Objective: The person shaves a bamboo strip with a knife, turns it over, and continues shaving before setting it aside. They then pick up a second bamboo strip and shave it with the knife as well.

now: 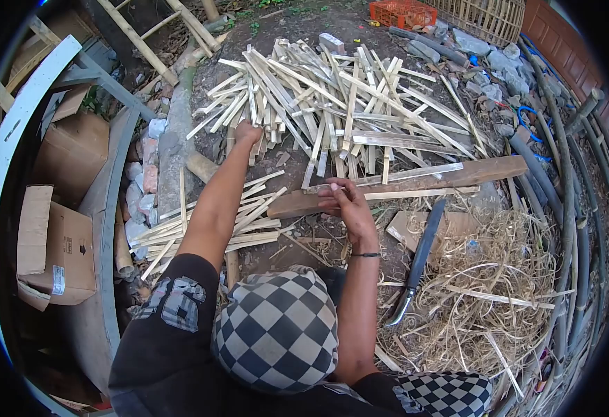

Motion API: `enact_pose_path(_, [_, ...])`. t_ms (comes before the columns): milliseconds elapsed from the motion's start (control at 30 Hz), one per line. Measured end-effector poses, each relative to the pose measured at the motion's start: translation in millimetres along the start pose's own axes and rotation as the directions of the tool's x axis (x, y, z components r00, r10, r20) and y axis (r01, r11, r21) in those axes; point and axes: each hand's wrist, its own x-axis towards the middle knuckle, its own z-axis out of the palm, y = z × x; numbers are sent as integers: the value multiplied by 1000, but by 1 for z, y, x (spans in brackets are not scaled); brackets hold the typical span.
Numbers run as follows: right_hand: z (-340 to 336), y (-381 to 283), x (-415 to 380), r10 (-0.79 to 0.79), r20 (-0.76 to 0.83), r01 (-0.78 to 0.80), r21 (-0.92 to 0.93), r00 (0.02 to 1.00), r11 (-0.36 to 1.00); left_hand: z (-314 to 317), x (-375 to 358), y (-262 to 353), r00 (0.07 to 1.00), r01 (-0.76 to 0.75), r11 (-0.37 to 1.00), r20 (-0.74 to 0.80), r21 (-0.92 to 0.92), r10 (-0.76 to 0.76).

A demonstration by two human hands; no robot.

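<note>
My left hand [247,132] reaches forward into the near edge of a big heap of split bamboo slats [332,97], its fingers closed around one or two slats. My right hand [343,201] rests on a long wooden plank [457,174] lying across the ground and pinches a thin bamboo strip [416,193] that runs along the plank. A smaller stack of slats [214,222] lies under my left forearm. My knees in checkered cloth [277,330] fill the bottom of the view.
A long knife [419,260] lies on a mound of bamboo shavings [485,292] at right. Cardboard boxes [61,250] sit at left beside a grey frame. Bamboo poles [569,208] line the right side; an orange crate [402,12] stands far back.
</note>
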Motion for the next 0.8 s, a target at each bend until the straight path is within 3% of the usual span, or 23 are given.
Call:
enact_pose_path(67, [-5,9,6,18,7,-18,9,1000,1000,2,2,2,995,-41,987,101,156,25])
enact_pose_path(200, [-10,15,13,43,10,-43,25,999,999,9,-5,-2,992,-122,956,47,266,113])
enact_pose_path(500, [-21,5,13,9,30,-12,108,1000,994,7,-10,3,984,-59,979,-154,196,90])
enact_pose_path(567, [-24,3,9,12,4,-13,102,1000,995,-6,-17,7,979,38,996,-205,78,-22])
enact_pose_path(633, [-25,0,6,2,7,-3,107,1000,994,-18,-14,3,975,12,987,-220,161,24])
enact_pose_path(667, [-23,-2,6,-4,10,3,112,1000,994,-23,-14,-2,992,65,959,-86,-275,-92])
enact_pose_path(700, [-21,-5,3,-10,10,9,114,1000,993,-32,-19,-5,987,161,746,86,-646,-139])
enact_pose_path(733, [-19,-8,1,-36,4,36,108,999,994,-43,-23,-9,972,226,564,218,-794,-83])
enact_pose_path(767, [-16,-11,-3,-61,-1,61,100,998,993,-50,-31,-15,973,224,563,215,-795,-82])
enact_pose_path(800, [-12,-15,-7,-65,2,65,97,998,993,-63,-49,-15,956,276,430,290,-860,-35])
